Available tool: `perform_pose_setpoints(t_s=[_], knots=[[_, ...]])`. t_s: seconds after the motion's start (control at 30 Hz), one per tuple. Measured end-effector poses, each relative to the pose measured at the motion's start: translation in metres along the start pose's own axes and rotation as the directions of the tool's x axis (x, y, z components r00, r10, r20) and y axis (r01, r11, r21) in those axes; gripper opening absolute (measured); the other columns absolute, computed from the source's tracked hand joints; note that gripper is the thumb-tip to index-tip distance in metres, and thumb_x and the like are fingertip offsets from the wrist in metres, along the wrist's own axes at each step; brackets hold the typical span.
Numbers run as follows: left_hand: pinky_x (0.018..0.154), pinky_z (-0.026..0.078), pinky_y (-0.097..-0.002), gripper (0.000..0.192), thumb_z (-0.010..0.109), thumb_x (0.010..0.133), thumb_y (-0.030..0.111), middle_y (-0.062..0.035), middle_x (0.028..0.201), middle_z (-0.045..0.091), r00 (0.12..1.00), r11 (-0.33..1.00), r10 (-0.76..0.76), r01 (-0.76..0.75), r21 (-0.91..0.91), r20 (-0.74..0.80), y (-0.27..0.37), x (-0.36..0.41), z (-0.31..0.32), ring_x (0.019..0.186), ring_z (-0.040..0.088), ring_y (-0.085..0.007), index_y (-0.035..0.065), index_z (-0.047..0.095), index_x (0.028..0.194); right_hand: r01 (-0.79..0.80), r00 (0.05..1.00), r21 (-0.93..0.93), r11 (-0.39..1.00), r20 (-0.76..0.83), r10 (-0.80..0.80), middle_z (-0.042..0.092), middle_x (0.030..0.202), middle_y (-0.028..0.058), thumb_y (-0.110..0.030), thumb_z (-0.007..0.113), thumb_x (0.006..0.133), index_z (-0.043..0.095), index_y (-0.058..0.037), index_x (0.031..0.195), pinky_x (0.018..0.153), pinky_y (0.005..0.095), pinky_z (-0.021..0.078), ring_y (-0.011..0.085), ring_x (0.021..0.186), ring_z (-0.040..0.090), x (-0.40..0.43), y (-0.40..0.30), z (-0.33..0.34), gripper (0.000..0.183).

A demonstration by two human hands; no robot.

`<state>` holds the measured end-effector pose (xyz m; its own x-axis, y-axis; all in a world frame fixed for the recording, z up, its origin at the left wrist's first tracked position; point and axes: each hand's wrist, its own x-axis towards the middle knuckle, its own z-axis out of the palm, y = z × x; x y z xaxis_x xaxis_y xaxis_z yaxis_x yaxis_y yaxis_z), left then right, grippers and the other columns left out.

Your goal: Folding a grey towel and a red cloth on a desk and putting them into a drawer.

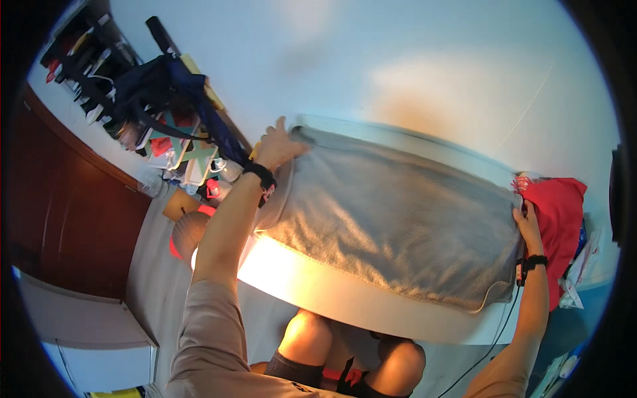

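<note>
A grey-brown fleecy cloth lies spread over a white table, with soft wrinkles and a stitched front edge. At its far left corner is my left hand, fingers spread, the thumb close to or on the cloth; whether it touches is unclear. My right hand is at the cloth's right edge, thumb on top and fingers partly hidden, so its hold cannot be made out fully. Both wrists wear dark bands. At the near right corner the cloth's edge is turned, showing a pale hem.
Red fabric hangs just right of the table. A crowded shelf with a dark bag stands at the left. A round stool-like object is beside the table's left end. A black cable runs down from near my right wrist.
</note>
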<state>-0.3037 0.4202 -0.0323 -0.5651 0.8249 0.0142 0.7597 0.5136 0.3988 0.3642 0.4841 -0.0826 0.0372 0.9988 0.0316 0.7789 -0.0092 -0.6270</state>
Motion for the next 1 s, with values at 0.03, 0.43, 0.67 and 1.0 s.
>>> perform_pose_setpoints(t_s=[0.03,0.43,0.67,1.0], knots=[[0.091,0.045,-0.0454,0.096,0.075,0.062,0.039,-0.0270,0.124,0.046,0.993,0.990,0.106,-0.111,0.089,0.056,0.003,-0.021,-0.007,0.112,0.050,-0.0416,0.0104,0.028,0.140,-0.063,0.997,0.052,0.997,-0.039,0.065,0.052,0.124,0.0210,-0.027,0.062,0.083,0.036,-0.0001,0.136,0.096,0.0366,0.0379,0.0322,0.113,0.051,-0.014,-0.009,-0.003,0.064],[0.052,0.048,-0.0435,0.011,0.051,0.081,0.015,-0.0129,0.070,0.064,0.893,0.846,0.451,-0.428,0.317,0.000,-0.089,-0.087,-0.004,0.056,0.061,-0.0322,0.0106,0.058,0.088,0.509,0.860,-0.334,0.793,0.196,-0.470,0.048,0.127,0.0213,-0.002,0.058,0.075,0.053,0.0004,0.118,0.101,0.0462,0.0346,0.0408,0.118,0.043,-0.228,-0.071,-0.003,0.044],[0.078,0.042,-0.0552,0.077,0.071,0.064,0.009,-0.0178,0.111,0.048,0.943,0.852,0.332,-0.306,0.426,0.014,-0.076,-0.110,-0.008,0.104,0.048,-0.0392,0.0117,0.035,0.132,0.330,0.923,-0.377,0.865,-0.065,-0.380,0.053,0.122,0.0155,0.004,0.056,0.070,0.055,-0.0042,0.106,0.095,0.0424,0.0397,0.0336,0.116,0.048,-0.247,-0.025,-0.012,0.037],[0.104,0.026,-0.0552,0.057,0.059,0.079,0.019,-0.0251,0.137,0.035,0.710,0.667,0.704,-0.655,0.354,-0.013,-0.050,-0.147,0.019,0.128,0.028,-0.0472,0.0028,0.041,0.130,0.229,0.929,-0.341,0.912,-0.202,-0.309,0.049,0.130,0.0166,-0.009,0.062,0.077,0.051,-0.0023,0.120,0.099,0.0441,0.0366,0.0380,0.119,0.045,-0.257,-0.039,-0.016,0.044]])
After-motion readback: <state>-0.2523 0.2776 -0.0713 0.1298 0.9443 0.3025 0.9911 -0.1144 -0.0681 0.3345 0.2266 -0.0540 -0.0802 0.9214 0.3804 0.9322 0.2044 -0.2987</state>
